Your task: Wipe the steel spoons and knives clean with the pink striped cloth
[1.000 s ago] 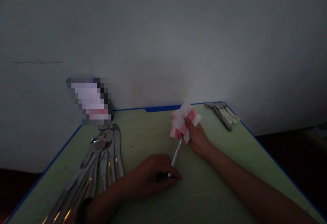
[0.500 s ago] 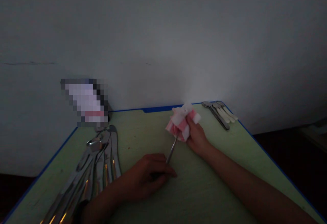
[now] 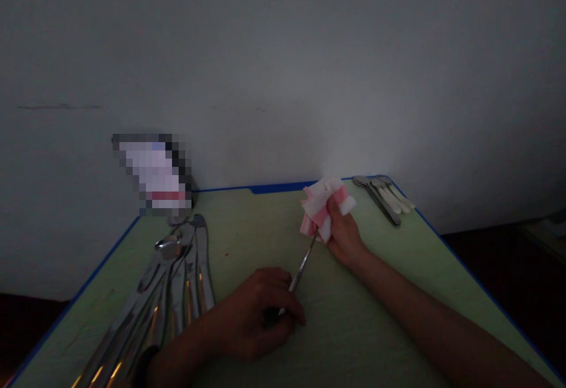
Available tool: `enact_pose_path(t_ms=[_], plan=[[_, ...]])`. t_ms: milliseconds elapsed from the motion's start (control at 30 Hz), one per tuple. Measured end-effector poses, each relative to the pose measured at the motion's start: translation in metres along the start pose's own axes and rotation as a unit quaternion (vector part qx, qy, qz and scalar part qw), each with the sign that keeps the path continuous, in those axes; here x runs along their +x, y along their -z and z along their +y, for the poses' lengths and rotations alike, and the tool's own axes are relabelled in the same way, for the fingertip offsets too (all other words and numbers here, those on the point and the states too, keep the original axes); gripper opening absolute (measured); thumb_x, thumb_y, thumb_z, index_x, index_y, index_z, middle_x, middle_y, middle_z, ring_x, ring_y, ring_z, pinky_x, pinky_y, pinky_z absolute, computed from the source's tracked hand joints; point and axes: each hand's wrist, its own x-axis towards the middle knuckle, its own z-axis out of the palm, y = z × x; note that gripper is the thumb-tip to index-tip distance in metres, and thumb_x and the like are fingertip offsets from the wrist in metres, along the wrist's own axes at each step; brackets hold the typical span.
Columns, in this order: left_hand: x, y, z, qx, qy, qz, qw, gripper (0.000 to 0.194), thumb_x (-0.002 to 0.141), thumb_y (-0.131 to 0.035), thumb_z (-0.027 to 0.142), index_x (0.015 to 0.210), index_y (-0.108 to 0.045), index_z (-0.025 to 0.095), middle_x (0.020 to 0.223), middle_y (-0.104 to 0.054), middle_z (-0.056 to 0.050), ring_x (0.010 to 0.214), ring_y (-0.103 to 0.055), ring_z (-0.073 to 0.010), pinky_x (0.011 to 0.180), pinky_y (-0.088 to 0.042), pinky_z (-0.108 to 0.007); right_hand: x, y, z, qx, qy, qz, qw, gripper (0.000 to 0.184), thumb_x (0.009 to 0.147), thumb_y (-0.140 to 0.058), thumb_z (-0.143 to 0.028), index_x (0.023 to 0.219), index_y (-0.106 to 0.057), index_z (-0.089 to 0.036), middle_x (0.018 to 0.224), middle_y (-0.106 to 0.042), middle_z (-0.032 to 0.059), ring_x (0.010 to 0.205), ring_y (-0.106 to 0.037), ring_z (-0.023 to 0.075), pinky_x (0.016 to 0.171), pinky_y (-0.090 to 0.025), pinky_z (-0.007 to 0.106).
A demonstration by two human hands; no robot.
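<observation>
My left hand (image 3: 259, 311) is closed around the lower end of a slim metal piece of cutlery (image 3: 301, 270), just above the table. The upper end of this piece runs into a pink and white cloth (image 3: 326, 206), so its kind cannot be made out. My right hand (image 3: 348, 236) grips the bunched cloth around that end, thumb on top. Beside my left forearm lies a spread pile of long metal cutlery (image 3: 177, 288), some of it glinting gold. Part of the pile is hidden behind the forearm.
At the far right corner lie metal spoons (image 3: 378, 202) and cutlery with white handles (image 3: 393, 196). A blurred-out phone-like screen (image 3: 154, 173) leans by the wall (image 3: 283, 69) at the back left. The green table (image 3: 354, 329) has a blue edge.
The cloth and my right hand have shifted slightly right and up the piece of cutlery, and more of its shaft shows between my hands. The whole view has moved a little.
</observation>
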Motion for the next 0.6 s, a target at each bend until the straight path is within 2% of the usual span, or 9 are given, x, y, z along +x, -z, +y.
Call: enact_pose_path(t_ms=[100,200,300,400,500,600], plan=[[0.0,-0.002,0.002,-0.017,0.007,0.009,1.0,0.02,0.081,-0.053,0.021,0.099,-0.061,0.022,0.077,-0.065,-0.001,0.074,-0.056,-0.0143,0.076,-0.041,-0.029,0.001,0.0,-0.001,0.016,-0.006,0.025,1.0,0.025,0.073,-0.062,-0.039,0.087,-0.057,-0.018,0.071,-0.066,-0.0007,0.06,-0.06,0.0118,0.057,-0.048,0.023],[0.0,-0.006,0.002,-0.018,0.032,0.042,0.998,0.038,0.077,-0.062,0.038,0.111,-0.052,0.024,0.086,-0.065,-0.001,0.079,-0.058,-0.0146,0.079,-0.042,-0.029,0.002,0.0,-0.003,0.032,-0.021,0.021,0.999,0.022,0.072,-0.064,-0.035,0.085,-0.057,-0.018,0.072,-0.066,-0.0009,0.059,-0.06,0.0108,0.058,-0.048,0.023],[0.001,-0.009,-0.003,-0.014,0.114,0.076,0.99,0.043,0.068,-0.067,0.05,0.094,-0.054,0.018,0.078,-0.063,0.0,0.065,-0.056,-0.0122,0.059,-0.044,-0.022,0.001,0.001,-0.006,0.019,-0.059,-0.018,0.998,0.025,0.069,-0.067,-0.035,0.082,-0.057,-0.016,0.065,-0.064,-0.0019,0.053,-0.056,0.0094,0.052,-0.046,0.021],[0.002,-0.012,-0.01,-0.013,0.171,0.1,0.98,0.044,0.063,-0.068,0.054,0.08,-0.051,0.016,0.064,-0.059,0.004,0.052,-0.052,-0.0087,0.047,-0.037,-0.018,-0.005,0.001,-0.008,0.001,-0.114,-0.049,0.992,0.032,0.066,-0.069,-0.041,0.076,-0.054,-0.015,0.057,-0.06,-0.003,0.048,-0.053,0.0087,0.047,-0.044,0.02],[0.004,-0.014,-0.016,0.042,0.137,0.104,0.984,0.041,0.065,-0.065,0.055,0.066,-0.052,0.016,0.055,-0.054,0.005,0.048,-0.048,-0.0078,0.046,-0.033,-0.017,-0.014,-0.003,-0.009,-0.035,-0.169,-0.112,0.979,0.036,0.067,-0.066,-0.047,0.077,-0.052,-0.015,0.054,-0.057,-0.0032,0.044,-0.052,0.0099,0.042,-0.043,0.022],[0.005,-0.016,-0.019,0.085,0.095,0.1,0.987,0.04,0.069,-0.063,0.053,0.06,-0.054,0.015,0.053,-0.054,0.004,0.048,-0.048,-0.0077,0.048,-0.032,-0.018,-0.021,-0.005,-0.005,-0.074,-0.174,-0.156,0.969,0.037,0.07,-0.06,-0.051,0.08,-0.051,-0.016,0.053,-0.056,-0.0029,0.041,-0.051,0.0109,0.039,-0.042,0.023]])
